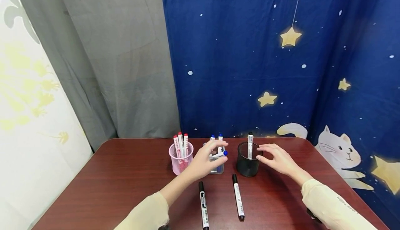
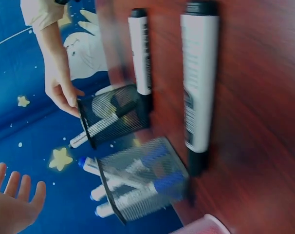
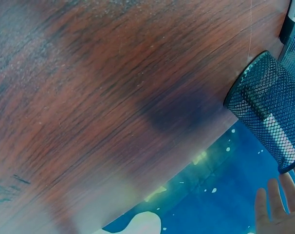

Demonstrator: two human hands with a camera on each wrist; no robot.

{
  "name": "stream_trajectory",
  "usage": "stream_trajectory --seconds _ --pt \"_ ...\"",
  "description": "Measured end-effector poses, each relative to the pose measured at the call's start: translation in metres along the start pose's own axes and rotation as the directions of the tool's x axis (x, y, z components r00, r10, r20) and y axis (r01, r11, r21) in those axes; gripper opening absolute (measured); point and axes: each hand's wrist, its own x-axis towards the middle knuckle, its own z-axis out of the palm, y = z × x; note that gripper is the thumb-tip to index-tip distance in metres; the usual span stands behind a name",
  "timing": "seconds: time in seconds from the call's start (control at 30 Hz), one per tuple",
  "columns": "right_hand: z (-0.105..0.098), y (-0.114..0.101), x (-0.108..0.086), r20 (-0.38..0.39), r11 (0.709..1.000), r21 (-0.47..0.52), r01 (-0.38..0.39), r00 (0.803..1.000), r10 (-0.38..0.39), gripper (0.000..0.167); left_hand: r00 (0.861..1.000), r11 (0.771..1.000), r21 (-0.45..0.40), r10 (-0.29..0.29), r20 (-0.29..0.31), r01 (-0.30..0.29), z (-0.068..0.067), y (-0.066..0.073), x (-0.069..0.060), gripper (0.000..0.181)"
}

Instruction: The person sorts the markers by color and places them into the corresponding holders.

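Note:
My left hand [image 1: 206,159] hovers in front of the grey mesh pen holder [image 1: 220,169], its fingers apart and nothing in them. Several blue-capped markers [image 2: 133,199] stand or lean inside that holder, partly covered by the hand in the head view. On the right, my right hand [image 1: 279,158] is at the rim of the round black mesh pen cup [image 1: 247,168], fingers extended. One black-capped marker [image 1: 250,146] stands upright in this cup. Two more black-capped markers lie on the table, the left marker [image 1: 203,205] and the right marker [image 1: 238,198].
A pink mesh cup [image 1: 175,167] with red-capped markers [image 1: 180,143] stands to the left of the grey holder. All three containers are near the back edge of the brown table [image 1: 125,188]. Behind it hang a grey curtain [image 1: 125,67] and a blue star-patterned curtain [image 1: 234,67].

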Motion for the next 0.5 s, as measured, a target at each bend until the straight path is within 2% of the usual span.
stream_trajectory --seconds 0.13,0.2,0.27,0.3,0.37,0.5 --pt "0.000 0.001 0.000 0.009 1.000 -0.003 0.000 1.000 0.000 0.040 0.995 0.991 0.094 0.086 0.055 -0.091 -0.005 -0.024 -0.023 0.034" --pt "0.000 0.001 0.000 0.009 1.000 -0.005 -0.001 1.000 0.002 0.040 0.987 0.980 0.147 0.122 0.101 -0.136 -0.008 -0.028 -0.034 0.033" --pt "0.000 0.001 0.000 0.007 1.000 -0.006 -0.001 1.000 0.001 0.039 0.975 0.957 0.216 0.160 0.157 -0.192 -0.010 -0.031 -0.046 0.032" --pt "0.000 0.001 0.000 0.005 1.000 -0.008 0.001 1.000 -0.001 0.039 0.966 0.940 0.261 0.175 0.189 -0.221 -0.011 -0.032 -0.051 0.031" --pt "0.000 0.001 0.000 0.002 1.000 -0.008 0.003 1.000 -0.003 0.039 0.943 0.888 0.352 0.210 0.260 -0.295 -0.012 -0.034 -0.060 0.031" --pt "0.000 0.000 0.000 0.002 1.000 -0.011 0.011 1.000 -0.011 0.039 0.881 0.749 0.501 0.236 0.409 -0.433 -0.010 -0.036 -0.078 0.032"
